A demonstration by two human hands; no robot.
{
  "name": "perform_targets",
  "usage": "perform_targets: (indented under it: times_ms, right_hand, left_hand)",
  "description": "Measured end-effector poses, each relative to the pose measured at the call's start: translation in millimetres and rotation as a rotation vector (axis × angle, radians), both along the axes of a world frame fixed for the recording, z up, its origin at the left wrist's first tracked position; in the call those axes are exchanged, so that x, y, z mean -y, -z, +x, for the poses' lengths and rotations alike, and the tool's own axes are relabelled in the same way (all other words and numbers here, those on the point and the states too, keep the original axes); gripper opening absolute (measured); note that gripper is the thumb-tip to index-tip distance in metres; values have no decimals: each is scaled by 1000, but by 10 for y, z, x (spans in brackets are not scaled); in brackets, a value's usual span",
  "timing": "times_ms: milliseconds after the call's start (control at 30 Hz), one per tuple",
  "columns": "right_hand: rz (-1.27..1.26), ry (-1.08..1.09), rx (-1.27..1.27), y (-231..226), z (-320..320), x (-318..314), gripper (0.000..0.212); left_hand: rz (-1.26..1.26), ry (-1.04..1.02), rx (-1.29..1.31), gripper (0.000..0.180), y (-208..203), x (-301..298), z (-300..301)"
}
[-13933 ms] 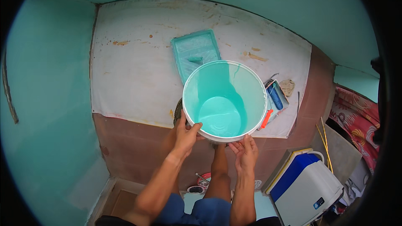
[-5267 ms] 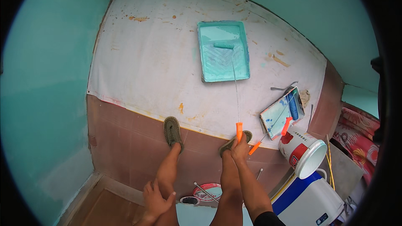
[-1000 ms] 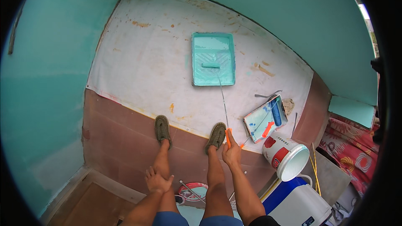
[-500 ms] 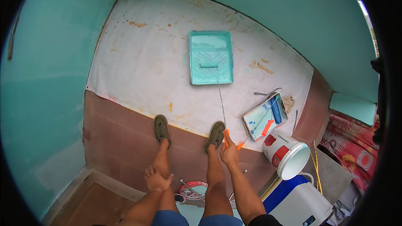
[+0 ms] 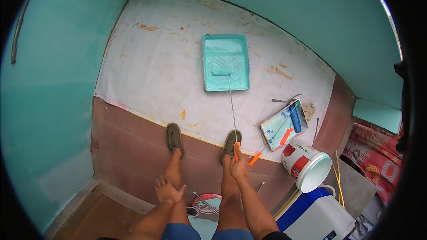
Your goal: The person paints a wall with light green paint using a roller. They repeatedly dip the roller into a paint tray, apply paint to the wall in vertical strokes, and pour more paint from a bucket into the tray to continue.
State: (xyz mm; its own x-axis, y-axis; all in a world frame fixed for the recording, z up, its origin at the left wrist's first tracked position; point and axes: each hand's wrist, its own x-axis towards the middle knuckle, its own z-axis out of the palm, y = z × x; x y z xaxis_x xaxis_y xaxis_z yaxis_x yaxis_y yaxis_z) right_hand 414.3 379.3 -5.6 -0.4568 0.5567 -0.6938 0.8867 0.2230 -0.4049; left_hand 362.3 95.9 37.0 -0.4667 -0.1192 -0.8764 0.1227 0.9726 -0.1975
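Right hand (image 5: pixel 240 167) is wrapped around the orange grip of the roller pole (image 5: pixel 232 111); fingers pressed together on it, just behind the right sandal (image 5: pixel 231 142). Pole runs from there to the paint tray (image 5: pixel 225 62), roller head lying across the tray's ribbed middle. Left hand (image 5: pixel 168 192) is spread flat on the left knee, holding nothing. Tray sits on the white drop cloth (image 5: pixel 151 75), well ahead of both feet. Tipped white bucket (image 5: pixel 305 165) lies to the right of the tray, nearer the person. Risk, my read: one-handed grip at the far end of a long pole gives poor control. An overloaded roller could drip past the cloth edge onto the brown floor (image 5: pixel 124 138), or a sideways pull could drag the tray.
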Motion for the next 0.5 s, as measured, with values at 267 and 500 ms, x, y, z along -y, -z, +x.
perform_targets:
  times_ms: [267,500]
  right_hand:
    - [46,76,-75,529,-407,-303,58]
    - [-1103,966,-370,176,406,-532,27]
  left_hand:
    - [-1,11,8,96,5,28,67]
    - [68,-79,-64,103,-9,-90,184]
